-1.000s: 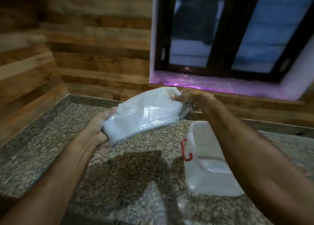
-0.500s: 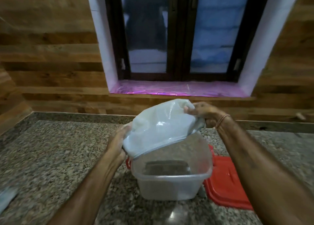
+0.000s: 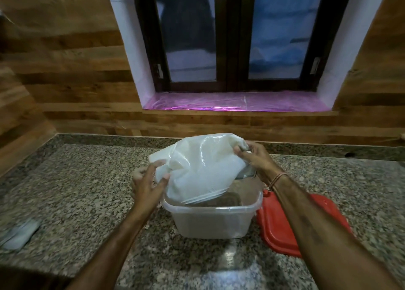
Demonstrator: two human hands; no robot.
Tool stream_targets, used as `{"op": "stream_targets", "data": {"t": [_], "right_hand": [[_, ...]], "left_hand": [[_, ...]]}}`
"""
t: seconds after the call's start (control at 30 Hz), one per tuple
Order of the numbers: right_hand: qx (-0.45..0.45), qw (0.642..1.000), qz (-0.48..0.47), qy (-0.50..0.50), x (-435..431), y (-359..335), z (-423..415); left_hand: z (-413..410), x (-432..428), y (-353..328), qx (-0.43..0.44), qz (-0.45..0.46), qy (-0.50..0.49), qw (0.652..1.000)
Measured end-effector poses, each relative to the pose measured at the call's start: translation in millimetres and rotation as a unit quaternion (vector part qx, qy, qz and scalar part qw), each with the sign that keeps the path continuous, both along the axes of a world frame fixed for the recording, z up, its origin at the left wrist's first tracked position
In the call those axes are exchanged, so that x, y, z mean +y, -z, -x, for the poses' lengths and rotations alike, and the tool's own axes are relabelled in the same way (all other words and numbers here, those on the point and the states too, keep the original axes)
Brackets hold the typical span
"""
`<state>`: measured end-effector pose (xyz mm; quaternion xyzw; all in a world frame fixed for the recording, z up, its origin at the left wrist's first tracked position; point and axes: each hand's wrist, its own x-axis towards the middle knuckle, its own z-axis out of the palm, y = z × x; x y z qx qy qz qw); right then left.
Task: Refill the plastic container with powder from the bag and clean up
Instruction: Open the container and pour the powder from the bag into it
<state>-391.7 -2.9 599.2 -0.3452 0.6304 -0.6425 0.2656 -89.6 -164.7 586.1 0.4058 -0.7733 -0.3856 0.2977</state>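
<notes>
A clear plastic bag of white powder (image 3: 201, 167) is tilted over the open translucent plastic container (image 3: 210, 221) on the granite counter, its lower edge dipping inside the rim. My right hand (image 3: 254, 158) pinches the bag's upper right corner. My left hand (image 3: 149, 184) rests against the bag's lower left side with the fingers spread. The container's red lid (image 3: 282, 224) lies flat on the counter just right of it, partly under my right forearm. I see no powder stream.
The granite counter (image 3: 83, 197) runs to a wood-panelled wall with a dark window and a pink-lined sill (image 3: 236, 102). A pale blurred object (image 3: 18, 237) lies near the counter's left front edge.
The bag has dropped lower over the container and tipped further down. My left hand has loosened from a grip on the bag's edge to spread fingers against its side. The view shifted right.
</notes>
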Motion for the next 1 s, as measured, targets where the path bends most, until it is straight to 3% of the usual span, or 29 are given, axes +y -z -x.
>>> {"op": "stream_targets", "data": {"t": [0.07, 0.1, 0.2, 0.33, 0.47, 0.53, 0.6, 0.67, 0.73, 0.77, 0.8, 0.87, 0.9, 1.0], "right_hand": [[0.003, 1.000, 0.004, 0.002, 0.6, 1.4, 0.7], [0.002, 1.000, 0.008, 0.000, 1.2, 1.9, 1.1], [-0.012, 1.000, 0.018, -0.013, 2.2, 2.9, 0.7], [-0.013, 0.999, 0.019, -0.032, 3.7, -3.3, -5.6], [0.007, 1.000, -0.001, -0.027, 10.0, -9.0, -9.3], [0.002, 1.000, -0.021, -0.020, 11.3, -9.5, -8.9], [-0.022, 0.999, -0.041, -0.024, 10.8, -10.9, -9.4], [-0.036, 0.998, -0.040, -0.021, 9.3, -12.6, -10.5], [-0.034, 0.999, -0.022, -0.020, 8.4, -12.5, -12.2], [-0.032, 0.999, -0.013, -0.020, 8.3, -11.7, -13.4], [-0.032, 0.999, -0.007, -0.021, 9.0, -10.7, -14.2], [-0.031, 0.999, -0.004, -0.023, 10.9, -9.4, -15.4], [-0.026, 0.999, -0.003, -0.022, 11.8, -9.3, -15.4], [0.008, 1.000, -0.001, -0.027, 14.1, -12.0, -18.7]], "left_hand": [[7.4, 12.8, -13.0, -0.001, 0.141, -0.059, 0.988], [14.5, 20.5, -20.8, -0.005, 0.198, -0.034, 0.980], [38.7, 38.2, -27.5, -0.060, 0.268, 0.112, 0.955], [54.6, 36.6, -14.7, -0.161, 0.401, 0.129, 0.893], [62.1, 28.6, -5.7, -0.203, 0.420, 0.127, 0.875], [61.9, 25.0, -5.3, -0.192, 0.401, 0.148, 0.883], [56.0, 22.7, -9.9, -0.151, 0.351, 0.127, 0.915], [48.5, 16.6, -16.6, -0.094, 0.298, -0.004, 0.950], [41.0, -1.5, -24.0, -0.035, 0.132, -0.119, 0.983], [39.0, -14.9, -27.2, 0.001, -0.019, -0.122, 0.992], [38.8, -29.3, -28.5, 0.032, -0.190, -0.089, 0.977], [40.9, -51.2, -31.0, 0.071, -0.441, 0.019, 0.894], [44.0, -59.8, -30.8, 0.084, -0.483, 0.049, 0.870], [52.5, -71.6, -29.7, 0.099, -0.488, 0.073, 0.864]]}}
